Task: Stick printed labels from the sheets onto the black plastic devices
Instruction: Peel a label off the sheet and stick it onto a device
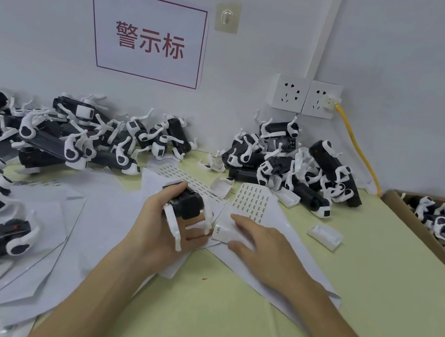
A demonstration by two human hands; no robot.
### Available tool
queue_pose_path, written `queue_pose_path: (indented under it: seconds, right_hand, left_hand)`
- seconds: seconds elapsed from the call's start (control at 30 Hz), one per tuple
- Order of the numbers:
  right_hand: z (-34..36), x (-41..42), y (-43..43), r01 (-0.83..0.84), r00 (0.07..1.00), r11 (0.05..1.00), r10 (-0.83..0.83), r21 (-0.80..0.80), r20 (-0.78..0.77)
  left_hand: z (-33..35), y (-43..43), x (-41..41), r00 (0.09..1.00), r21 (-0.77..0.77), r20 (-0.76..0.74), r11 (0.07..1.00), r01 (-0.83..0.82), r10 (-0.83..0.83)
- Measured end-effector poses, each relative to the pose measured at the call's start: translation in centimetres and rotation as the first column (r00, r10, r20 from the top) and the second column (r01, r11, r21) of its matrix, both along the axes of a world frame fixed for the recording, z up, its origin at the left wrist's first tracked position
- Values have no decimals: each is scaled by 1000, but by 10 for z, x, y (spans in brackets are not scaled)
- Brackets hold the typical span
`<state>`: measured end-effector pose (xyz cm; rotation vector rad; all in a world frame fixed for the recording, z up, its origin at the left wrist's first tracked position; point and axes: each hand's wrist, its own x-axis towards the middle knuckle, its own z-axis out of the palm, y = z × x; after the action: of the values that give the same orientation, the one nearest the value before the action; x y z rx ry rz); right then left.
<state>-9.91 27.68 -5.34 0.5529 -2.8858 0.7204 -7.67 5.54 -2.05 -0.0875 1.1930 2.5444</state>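
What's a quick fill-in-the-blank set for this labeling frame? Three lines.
1. The left hand grips a device whose body is ____.
2. The cable plugged into the wall socket is ____.
3. The cardboard box of devices sits at the ____ edge of the table.
Missing words: black; yellow; right.

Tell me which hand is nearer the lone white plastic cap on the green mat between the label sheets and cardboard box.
Right. The right hand lies just left of the white plastic cap; the left hand, gripping a black plastic device, is farther left.
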Motion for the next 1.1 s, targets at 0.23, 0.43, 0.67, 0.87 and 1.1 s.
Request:
queue_pose_path:
  seconds: [0.23,0.43,0.67,0.87,1.1]
  right_hand:
    - [3,-1,7,-55,998,972,62,-230,23]
    - [4,3,-4,-77,997,938,75,-338,-21]
    - [3,4,-10,-18,1000,869,26,-494,10]
    - [4,6,-10,16,1000,860,-12,-511,11]
    - [4,9,-11,18,999,841,-36,-540,-24]
  left_hand:
    - [-5,5,-2,999,-19,16,999,47,-47]
    - [-3,9,2,999,-33,18,998,50,-50]
    - [-1,13,6,1000,-36,3,999,8,-8]
    - [0,17,8,1000,-81,-5,997,-9,9]
    - [-3,16,6,1000,-47,-9,999,-2,2]
